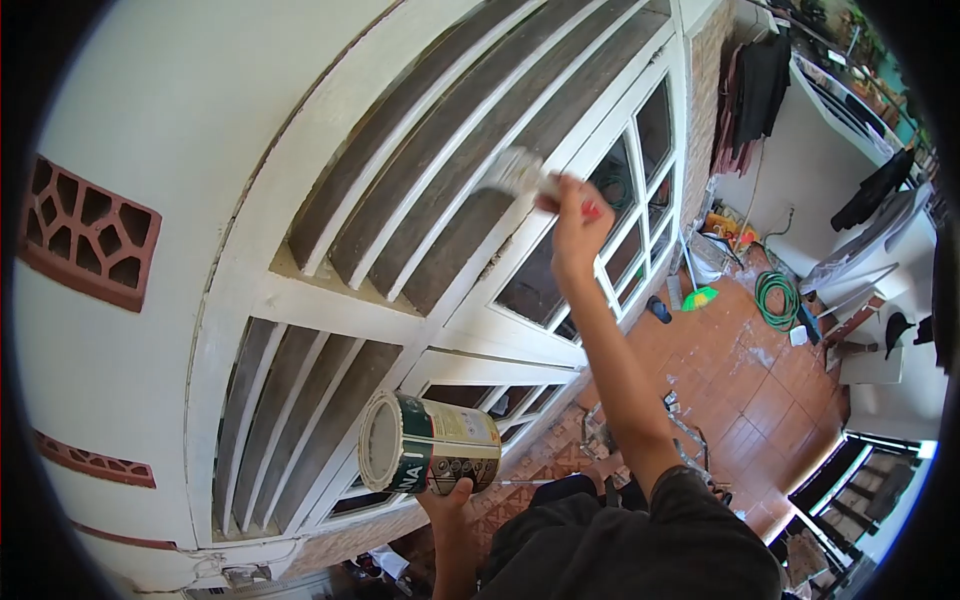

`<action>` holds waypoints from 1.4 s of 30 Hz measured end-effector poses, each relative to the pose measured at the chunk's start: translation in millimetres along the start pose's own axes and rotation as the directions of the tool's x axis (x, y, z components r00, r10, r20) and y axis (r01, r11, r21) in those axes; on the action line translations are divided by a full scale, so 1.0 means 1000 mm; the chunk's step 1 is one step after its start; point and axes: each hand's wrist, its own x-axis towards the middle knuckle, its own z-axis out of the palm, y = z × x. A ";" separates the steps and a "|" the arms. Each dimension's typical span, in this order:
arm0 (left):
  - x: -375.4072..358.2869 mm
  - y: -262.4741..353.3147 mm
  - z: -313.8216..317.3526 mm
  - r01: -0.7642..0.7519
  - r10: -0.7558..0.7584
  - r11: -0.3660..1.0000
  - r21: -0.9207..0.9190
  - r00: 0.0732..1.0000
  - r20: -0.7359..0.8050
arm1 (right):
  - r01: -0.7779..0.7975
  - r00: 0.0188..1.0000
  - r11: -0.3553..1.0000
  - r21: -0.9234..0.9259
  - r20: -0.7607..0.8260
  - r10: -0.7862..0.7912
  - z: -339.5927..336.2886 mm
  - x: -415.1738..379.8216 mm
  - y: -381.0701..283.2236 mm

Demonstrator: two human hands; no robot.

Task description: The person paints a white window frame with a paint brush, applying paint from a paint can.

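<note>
My right hand (580, 228) is closed round the handle of a paintbrush (522, 172), raised in front of the wall. The pale, slightly blurred bristles lie over the lower edge of the upper louvre slats (450, 160); whether they touch is hard to tell. My left hand (447, 500) supports a paint can (430, 443) from below, with fingers partly hidden behind it. The can is tilted on its side in view, with a green and cream label and a whitish end facing left. Behind it are the lower slats (300, 420) and white frame.
White-framed window panes (625, 190) run beside the slats. Red vent blocks (90, 232) sit in the white wall at left. Far below, a tiled floor (740, 370) holds a coiled green hose (776, 300), a slipper and a metal ladder-like frame. Dark clothes (762, 85) hang at upper right.
</note>
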 end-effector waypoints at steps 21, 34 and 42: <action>0.015 0.004 0.036 0.000 -0.002 0.998 0.063 0.999 0.044 | -0.130 0.985 0.991 -0.018 0.116 0.131 -0.002 -0.083 0.008; 0.009 0.004 0.042 0.148 -0.144 0.989 -0.026 0.984 0.104 | 0.317 0.865 0.947 -0.048 -0.395 -0.310 0.003 0.190 -0.028; 0.032 -0.003 0.040 0.107 -0.110 0.994 0.035 0.991 0.073 | 0.362 0.897 0.925 -0.113 -0.227 -0.379 0.012 0.173 -0.039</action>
